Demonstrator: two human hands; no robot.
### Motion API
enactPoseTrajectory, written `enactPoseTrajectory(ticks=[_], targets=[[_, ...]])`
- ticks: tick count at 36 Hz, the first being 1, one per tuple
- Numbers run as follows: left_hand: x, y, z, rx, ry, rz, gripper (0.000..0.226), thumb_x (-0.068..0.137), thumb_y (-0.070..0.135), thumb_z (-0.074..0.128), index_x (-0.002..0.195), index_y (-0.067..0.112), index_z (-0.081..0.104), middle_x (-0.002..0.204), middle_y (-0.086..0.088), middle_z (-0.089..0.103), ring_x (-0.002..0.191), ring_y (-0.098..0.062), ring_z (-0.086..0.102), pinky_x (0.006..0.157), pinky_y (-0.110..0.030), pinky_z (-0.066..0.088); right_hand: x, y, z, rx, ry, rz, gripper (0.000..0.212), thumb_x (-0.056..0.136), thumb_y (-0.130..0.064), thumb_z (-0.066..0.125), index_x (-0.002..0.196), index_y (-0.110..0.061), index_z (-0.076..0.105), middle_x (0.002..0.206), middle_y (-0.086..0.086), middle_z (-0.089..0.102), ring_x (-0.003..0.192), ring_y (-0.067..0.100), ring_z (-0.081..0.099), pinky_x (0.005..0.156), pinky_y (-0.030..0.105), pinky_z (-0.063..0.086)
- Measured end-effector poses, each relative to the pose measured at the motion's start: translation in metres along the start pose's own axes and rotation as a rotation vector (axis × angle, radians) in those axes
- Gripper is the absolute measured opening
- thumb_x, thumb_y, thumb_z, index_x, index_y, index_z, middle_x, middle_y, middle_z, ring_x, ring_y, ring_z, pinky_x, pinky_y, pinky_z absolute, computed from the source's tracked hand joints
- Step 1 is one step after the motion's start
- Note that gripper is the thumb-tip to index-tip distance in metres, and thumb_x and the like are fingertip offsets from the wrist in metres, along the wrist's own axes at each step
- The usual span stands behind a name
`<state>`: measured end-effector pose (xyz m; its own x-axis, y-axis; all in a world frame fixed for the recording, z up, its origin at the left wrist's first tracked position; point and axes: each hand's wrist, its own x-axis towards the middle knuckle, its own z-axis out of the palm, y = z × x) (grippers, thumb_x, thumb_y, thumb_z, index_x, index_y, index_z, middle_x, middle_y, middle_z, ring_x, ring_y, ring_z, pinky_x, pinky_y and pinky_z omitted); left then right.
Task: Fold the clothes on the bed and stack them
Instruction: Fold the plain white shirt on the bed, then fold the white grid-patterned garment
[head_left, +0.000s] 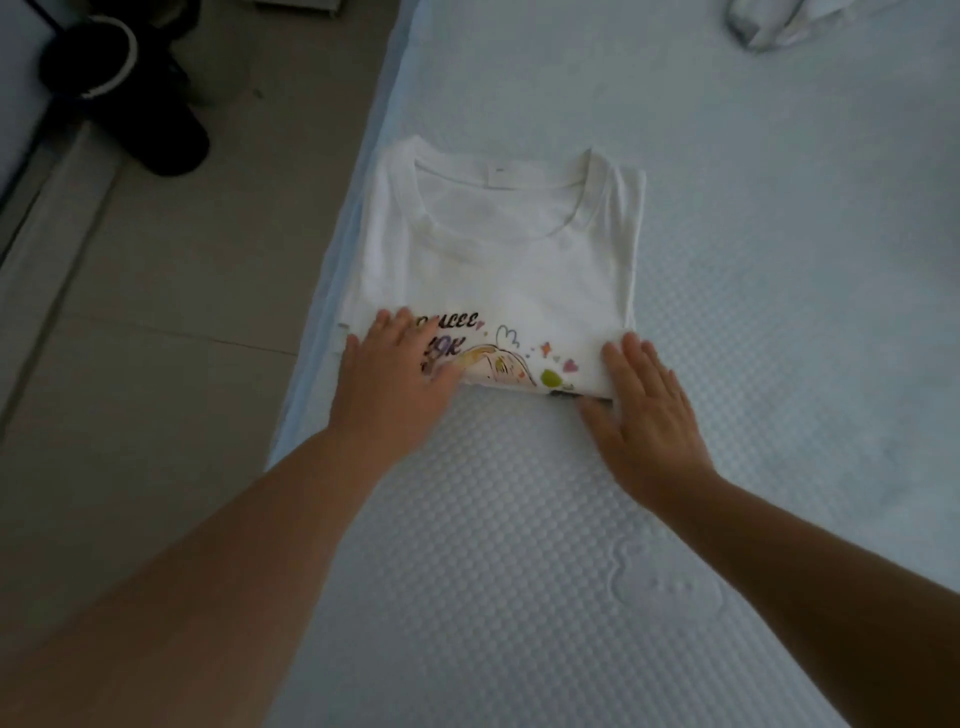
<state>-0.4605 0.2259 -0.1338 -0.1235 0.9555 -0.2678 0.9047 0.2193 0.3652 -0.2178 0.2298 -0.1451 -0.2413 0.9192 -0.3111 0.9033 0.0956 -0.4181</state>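
While one shirt lies nearly folded, more clothing waits at the far end of the bed.

The white printed T-shirt (498, 260) lies on the mattress (727, 260) near its left edge, sleeves tucked in and its lower part turned under, so this piece looks close to finished. The left hand (395, 379) lies flat with straight fingers on the near left corner, and the right hand (644, 410) presses flat beside the near right corner; neither grips anything. A crumpled pale garment (774, 23) at the top right appears unfolded, and no stack shows yet.
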Motion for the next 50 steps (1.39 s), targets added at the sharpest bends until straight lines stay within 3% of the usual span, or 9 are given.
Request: enactPoseTrajectory(ticks=[10, 17, 23, 26, 32, 37, 42, 46, 50], targets=[[-0.209, 0.045, -0.02, -0.262, -0.336, -0.357, 0.034, 0.089, 0.026, 0.059, 0.122, 0.017, 0.06, 0.124, -0.004, 0.06, 0.112, -0.02, 0.056, 0.092, -0.024, 0.037, -0.23, 0.048, -0.038, 0.163, -0.258, 0.478, 0.033, 0.096, -0.027, 0.049, 0.126, -0.017, 0.055, 0.13, 0.002, 0.055, 0.117, 0.018, 0.051, 0.096, 0.027, 0.035], [-0.274, 0.101, -0.027, -0.255, -0.605, -0.316, 0.033, 0.088, 0.028, 0.06, 0.12, 0.017, 0.061, 0.118, -0.004, 0.063, 0.108, -0.018, 0.057, 0.087, -0.021, 0.039, -0.328, 0.072, -0.074, 0.255, -0.336, 0.7, 0.031, 0.095, -0.032, 0.048, 0.123, -0.022, 0.058, 0.118, -0.003, 0.062, 0.084, 0.008, 0.05, 0.059, 0.012, 0.033], [-0.28, 0.153, -0.02, -0.211, -0.593, -0.278, 0.03, 0.087, 0.025, 0.061, 0.114, 0.013, 0.064, 0.112, -0.008, 0.066, 0.102, -0.023, 0.061, 0.087, -0.027, 0.043, -0.367, 0.102, -0.103, 0.321, -0.33, 0.736, 0.031, 0.094, -0.032, 0.049, 0.121, -0.02, 0.06, 0.106, -0.003, 0.063, 0.082, 0.007, 0.052, 0.068, 0.021, 0.038], [-0.276, 0.188, -0.011, -0.257, -0.519, -0.305, 0.025, 0.086, 0.021, 0.061, 0.108, 0.011, 0.066, 0.105, -0.013, 0.068, 0.097, -0.026, 0.063, 0.087, -0.033, 0.047, -0.374, 0.13, -0.116, 0.389, -0.264, 0.771, 0.028, 0.093, -0.033, 0.051, 0.117, -0.023, 0.061, 0.083, -0.012, 0.058, 0.066, 0.001, 0.051, 0.052, 0.014, 0.038], [-0.275, 0.257, 0.025, -0.114, -0.601, -0.214, 0.03, 0.089, 0.03, 0.058, 0.116, 0.017, 0.061, 0.112, -0.003, 0.064, 0.104, -0.021, 0.059, 0.084, -0.025, 0.041, -0.372, 0.203, -0.135, 0.49, -0.209, 0.759, 0.028, 0.093, -0.032, 0.053, 0.117, -0.021, 0.062, 0.088, -0.012, 0.058, 0.072, 0.0, 0.053, 0.053, 0.015, 0.036], [-0.252, 0.316, 0.073, 0.044, -0.588, -0.137, 0.033, 0.091, 0.031, 0.054, 0.122, 0.019, 0.057, 0.118, 0.001, 0.061, 0.107, -0.017, 0.057, 0.088, -0.025, 0.043, -0.351, 0.281, -0.155, 0.517, -0.136, 0.679, 0.02, 0.093, -0.028, 0.053, 0.11, -0.025, 0.064, 0.077, -0.016, 0.061, 0.057, -0.001, 0.056, 0.041, 0.007, 0.035], [-0.198, 0.374, 0.133, -0.011, -0.326, -0.074, 0.042, 0.093, 0.035, 0.051, 0.128, 0.013, 0.055, 0.132, -0.01, 0.052, 0.12, -0.025, 0.049, 0.1, -0.032, 0.036, -0.292, 0.349, -0.181, 0.472, -0.022, 0.557, 0.019, 0.093, -0.026, 0.054, 0.109, -0.027, 0.063, 0.092, -0.012, 0.063, 0.07, -0.006, 0.052, 0.048, 0.004, 0.034], [-0.141, 0.408, 0.174, -0.012, -0.253, -0.027, 0.055, 0.096, 0.042, 0.041, 0.146, 0.02, 0.03, 0.155, -0.008, 0.02, 0.144, -0.022, 0.013, 0.114, -0.036, 0.014, -0.223, 0.383, -0.196, 0.438, 0.061, 0.493, 0.024, 0.091, -0.029, 0.057, 0.114, -0.026, 0.059, 0.089, -0.011, 0.056, 0.067, -0.003, 0.049, 0.047, 0.009, 0.033], [-0.098, 0.418, 0.211, 0.151, -0.321, 0.005, 0.064, 0.096, 0.049, 0.033, 0.15, 0.026, 0.009, 0.158, -0.008, -0.003, 0.145, -0.026, -0.003, 0.115, -0.045, 0.008, -0.152, 0.39, -0.209, 0.407, 0.179, 0.437, 0.05, 0.087, -0.037, 0.062, 0.131, -0.021, 0.046, 0.122, -0.002, 0.051, 0.096, 0.012, 0.053, 0.075, 0.024, 0.046]])
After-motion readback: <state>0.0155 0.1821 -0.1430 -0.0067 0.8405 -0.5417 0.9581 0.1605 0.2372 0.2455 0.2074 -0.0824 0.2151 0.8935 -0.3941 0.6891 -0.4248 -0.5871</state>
